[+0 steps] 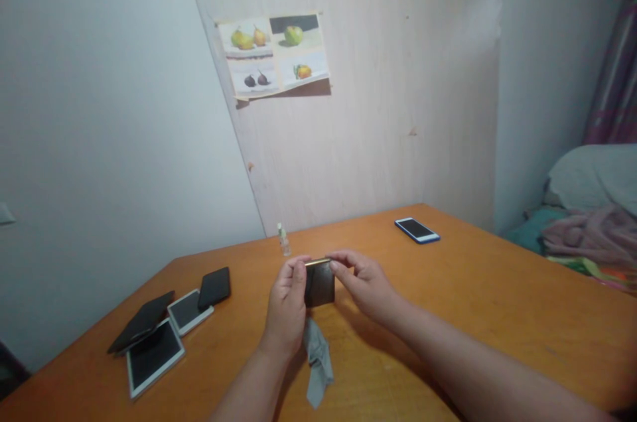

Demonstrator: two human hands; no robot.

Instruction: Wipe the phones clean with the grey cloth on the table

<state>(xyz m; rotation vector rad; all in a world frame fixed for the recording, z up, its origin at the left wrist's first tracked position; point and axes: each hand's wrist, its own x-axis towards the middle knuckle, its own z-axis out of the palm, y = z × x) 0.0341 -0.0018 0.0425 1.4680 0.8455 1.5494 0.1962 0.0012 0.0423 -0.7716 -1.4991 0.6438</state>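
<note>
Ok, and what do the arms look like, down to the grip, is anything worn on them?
Both the left arm and the right arm look bare, with no sleeve in view. The left grip and the right grip are ordinary human ones, ungloved. No watch, bracelet or marking shows; parts are hidden, so I can't rule out a ring.

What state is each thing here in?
Left hand, gripping the gold-edged device
Right hand, pinching its corner
Gold-edged device, held, dark face showing
Grey cloth, crumpled
Blue-edged phone, face up, screen dark
White-framed tablets, face up, screens dark
Black devices, overlapping the tablets
Clear bottle, standing
Fruit poster, lower edge lifted
</note>
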